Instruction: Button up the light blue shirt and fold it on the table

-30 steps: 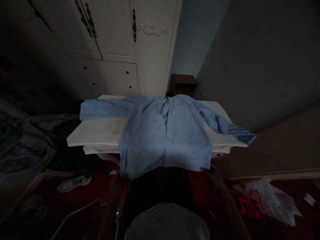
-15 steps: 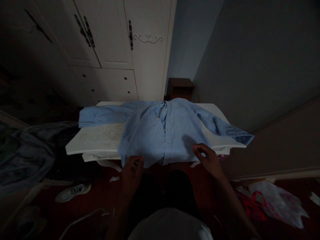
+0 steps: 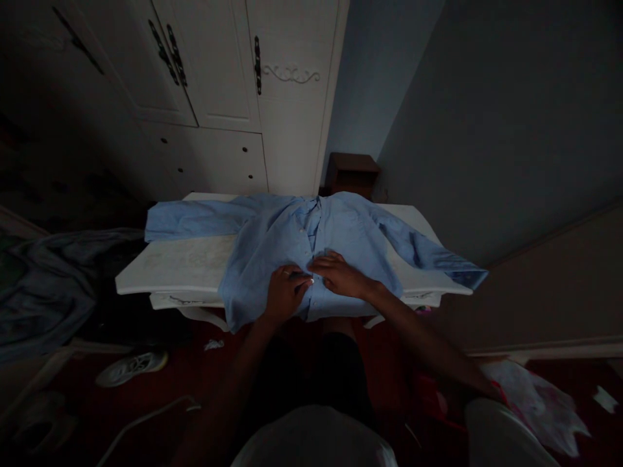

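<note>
In a dim room, a person in a pale top (image 3: 316, 438) faces a blue shirt (image 3: 343, 224) spread front side up across a white counter (image 3: 187, 263). On the red floor (image 3: 272, 405) below lie a shoe (image 3: 131, 368) at left and a plastic bag (image 3: 540, 402) at right. The left hand (image 3: 287, 292), fingers curled and narrow, touches the shirt beside its button line; the right hand (image 3: 341, 275) lies palm down across the same line, fingers close together. Whether either one pinches cloth cannot be told.

The shirt's hem hangs over the counter's near edge, and both cuffs reach past its ends. With that much overhang, a pull toward the body could drag the whole garment off the front. Uneven pressure from the two hands could bunch the cloth or shift the front halves out of line, and the poor light could make the small buttons easy to miss. Farther up, the front gapes below the collar, where loose cloth could fold under.

Beyond the counter stand a brown box (image 3: 354, 165) and a white wardrobe (image 3: 292, 130).
</note>
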Available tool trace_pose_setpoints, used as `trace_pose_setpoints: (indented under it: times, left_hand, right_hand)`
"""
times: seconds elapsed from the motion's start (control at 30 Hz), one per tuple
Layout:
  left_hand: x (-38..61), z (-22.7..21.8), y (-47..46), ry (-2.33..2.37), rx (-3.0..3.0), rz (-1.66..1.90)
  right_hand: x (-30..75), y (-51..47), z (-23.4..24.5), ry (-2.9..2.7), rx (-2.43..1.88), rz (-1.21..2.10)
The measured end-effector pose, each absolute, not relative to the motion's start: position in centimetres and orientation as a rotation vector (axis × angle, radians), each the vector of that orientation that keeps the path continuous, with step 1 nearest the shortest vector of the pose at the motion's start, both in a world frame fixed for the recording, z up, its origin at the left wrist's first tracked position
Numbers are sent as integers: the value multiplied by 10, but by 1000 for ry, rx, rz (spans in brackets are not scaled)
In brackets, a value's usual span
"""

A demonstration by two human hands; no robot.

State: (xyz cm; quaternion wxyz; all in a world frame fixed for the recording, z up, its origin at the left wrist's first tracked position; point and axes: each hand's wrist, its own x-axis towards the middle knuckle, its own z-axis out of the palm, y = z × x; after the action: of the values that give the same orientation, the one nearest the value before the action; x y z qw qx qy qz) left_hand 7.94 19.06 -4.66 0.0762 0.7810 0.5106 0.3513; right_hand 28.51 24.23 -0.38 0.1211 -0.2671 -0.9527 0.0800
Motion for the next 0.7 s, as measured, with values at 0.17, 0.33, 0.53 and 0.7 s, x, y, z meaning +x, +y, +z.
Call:
trace_pose_setpoints:
  times: [0.17,0.33,0.53,0.7]
  left_hand:
    - [83,-41,190,1579,2286,1060]
    - [85,-36,194,1570,2160,1073]
    - [90,-29,193,1510,2112,1158]
    - [94,-28,195,1448,2119,1202]
  right_hand:
    - [293,243,11,-2818,-746,69]
    - [297,246,10,-2753,-584,-5]
    - [299,243,-8,-2527,-450,-6]
    - [300,242,-15,-2363,-430,47]
